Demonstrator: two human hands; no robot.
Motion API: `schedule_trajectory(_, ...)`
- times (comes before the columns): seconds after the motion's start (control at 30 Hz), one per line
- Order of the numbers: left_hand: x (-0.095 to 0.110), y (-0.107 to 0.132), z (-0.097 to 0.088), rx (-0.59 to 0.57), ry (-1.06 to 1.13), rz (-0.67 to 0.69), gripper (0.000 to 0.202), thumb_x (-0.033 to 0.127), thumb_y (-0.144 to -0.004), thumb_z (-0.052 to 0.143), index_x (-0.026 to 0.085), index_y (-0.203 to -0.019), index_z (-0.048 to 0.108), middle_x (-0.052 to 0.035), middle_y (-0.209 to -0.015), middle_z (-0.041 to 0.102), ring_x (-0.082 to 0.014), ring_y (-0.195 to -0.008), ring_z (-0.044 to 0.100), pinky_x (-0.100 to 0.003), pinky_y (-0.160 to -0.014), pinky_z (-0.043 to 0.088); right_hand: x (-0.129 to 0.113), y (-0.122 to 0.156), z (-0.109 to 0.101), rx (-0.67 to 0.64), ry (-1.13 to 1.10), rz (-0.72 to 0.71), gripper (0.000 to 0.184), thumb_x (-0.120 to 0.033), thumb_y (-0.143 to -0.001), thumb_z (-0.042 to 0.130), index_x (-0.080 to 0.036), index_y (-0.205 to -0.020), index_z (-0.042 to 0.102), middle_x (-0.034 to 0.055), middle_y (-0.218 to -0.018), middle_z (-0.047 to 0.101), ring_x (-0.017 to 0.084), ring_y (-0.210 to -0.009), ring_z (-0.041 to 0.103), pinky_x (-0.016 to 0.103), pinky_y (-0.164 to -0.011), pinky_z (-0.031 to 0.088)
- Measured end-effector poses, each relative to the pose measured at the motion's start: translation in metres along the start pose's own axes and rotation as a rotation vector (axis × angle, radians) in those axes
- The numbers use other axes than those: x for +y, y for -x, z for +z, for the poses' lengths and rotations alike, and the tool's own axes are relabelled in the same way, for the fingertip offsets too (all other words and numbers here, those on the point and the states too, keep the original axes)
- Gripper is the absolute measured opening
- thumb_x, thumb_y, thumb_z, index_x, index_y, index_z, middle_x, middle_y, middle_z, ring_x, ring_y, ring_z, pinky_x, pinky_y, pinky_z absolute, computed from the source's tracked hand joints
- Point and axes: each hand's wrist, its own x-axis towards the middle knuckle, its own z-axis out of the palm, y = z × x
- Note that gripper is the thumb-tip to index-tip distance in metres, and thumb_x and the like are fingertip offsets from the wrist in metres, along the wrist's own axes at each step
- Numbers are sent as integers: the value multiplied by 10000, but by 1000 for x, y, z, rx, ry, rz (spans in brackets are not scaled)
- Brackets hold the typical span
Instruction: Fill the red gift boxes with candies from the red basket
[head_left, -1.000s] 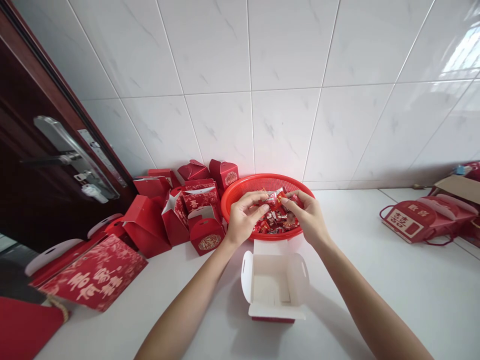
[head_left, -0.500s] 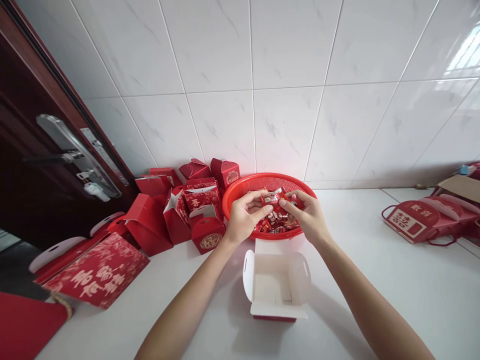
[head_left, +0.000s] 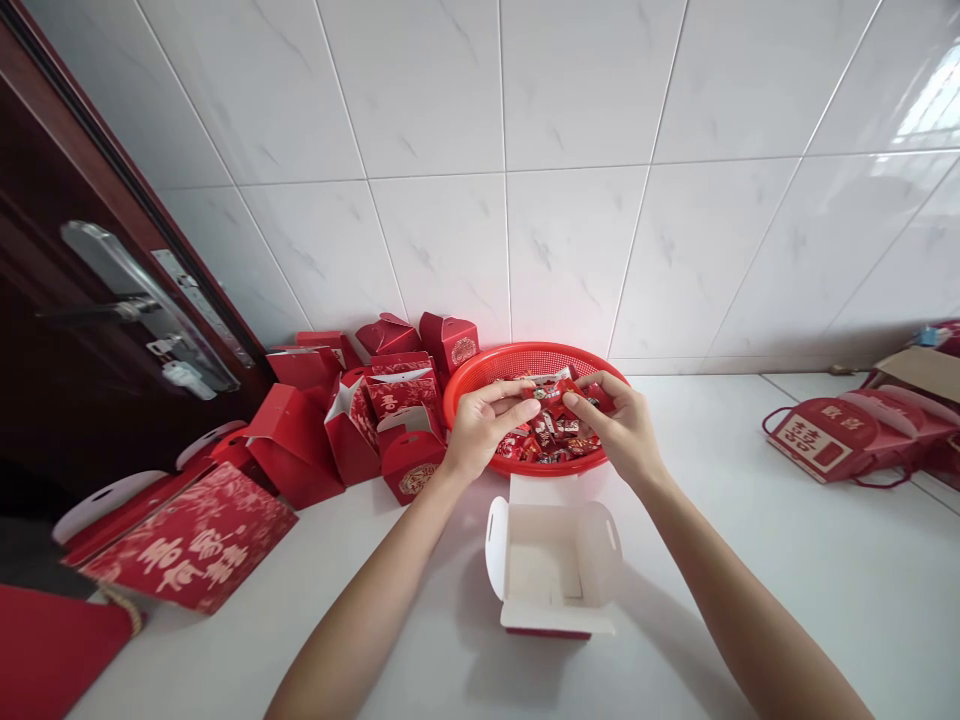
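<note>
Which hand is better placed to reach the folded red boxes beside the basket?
Left, probably. The left hand sits over the left rim of the basket, next to the red boxes; the right hand is on the far side. Both pinch candies.

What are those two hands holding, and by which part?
Both the left hand and the right hand pinch small wrapped candies by the wrapper ends, above the red basket.

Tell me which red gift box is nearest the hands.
The open box before the basket, flaps spread, white inside; the other boxes cluster by the door.
</note>
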Motion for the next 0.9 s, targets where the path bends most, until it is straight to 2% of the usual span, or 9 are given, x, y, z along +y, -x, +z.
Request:
schedule_trajectory(0.1, 3, 1, 5, -14, -1, -77, 402, 399, -649, 932, 157, -947, 811, -49, -893, 794, -189, -796, 749, -298, -766, 634, -1, 2, 2, 27, 63, -94, 267, -455, -810, 732, -210, -790, 629, -45, -589, 563, 119, -492, 518, 262, -495, 444)
schedule_trajectory(0.2, 8, 3, 8, -65, 45, -208, 417, 443, -680, 912, 149, -951, 796, -39, -747, 770, -166, -673, 733, -269, -680, 623, -1, 2, 2, 45, 85, -116, 248, -443, -820, 723, -212, -810, 635, -35, -616, 593, 120, -495, 522, 267, -498, 453)
schedule_trajectory(0.33, 15, 6, 10, -61, 214, -279, 417, 410, -639, 937, 153, -919, 765, -39, -763, 778, -152, -694, 743, -240, -691, 617, 0, 3, 3, 49, 78, -95, 277, -472, -813, 735, -211, -819, 642, -30, -611, 588, 125, -495, 521, 267, -478, 452)
schedule_trajectory(0.47, 22, 9, 10, -55, 247, -280, 368, 415, -664, 907, 148, -869, 759, -35, -764, 768, -139, -681, 727, -246, -703, 610, -1, 3, 1, 12, 47, -89, 318, -503, -787, 772, -208, -824, 661, -25, -620, 586, 131, -530, 524, 267, -487, 485)
schedule_trajectory(0.57, 27, 10, 7, -66, 196, -242, 303, 286, -618, 892, 159, -866, 773, -19, -763, 755, -151, -698, 725, -273, -724, 608, -5, 2, -3, -2, -7, -35, 356, -526, -757, 801, -209, -838, 662, -36, -611, 578, 126, -505, 518, 279, -496, 509)
schedule_trajectory(0.67, 29, 11, 4, -33, 83, -136, 289, 172, -565, 858, 169, -845, 786, -14, -841, 755, -164, -740, 716, -302, -749, 610, -10, 1, -9, 44, -35, 15, 384, -540, -731, 823, -211, -834, 654, -42, -600, 574, 123, -478, 517, 283, -495, 507)
schedule_trajectory(0.77, 29, 12, 5, -12, -16, -55, 259, 232, -601, 872, 165, -836, 788, -34, -889, 746, -179, -791, 702, -327, -768, 620, -12, 0, -13, 65, -25, 17, 389, -543, -730, 827, -208, -827, 655, -42, -580, 573, 124, -467, 516, 277, -488, 477)
schedule_trajectory(0.9, 30, 14, 6, -32, -99, -40, 258, 331, -656, 896, 157, -769, 742, -14, -795, 689, -160, -754, 686, -327, -797, 626, -13, 0, -16, 35, -7, 11, 373, -529, -750, 816, -198, -816, 659, -45, -569, 550, 111, -472, 483, 257, -473, 406)
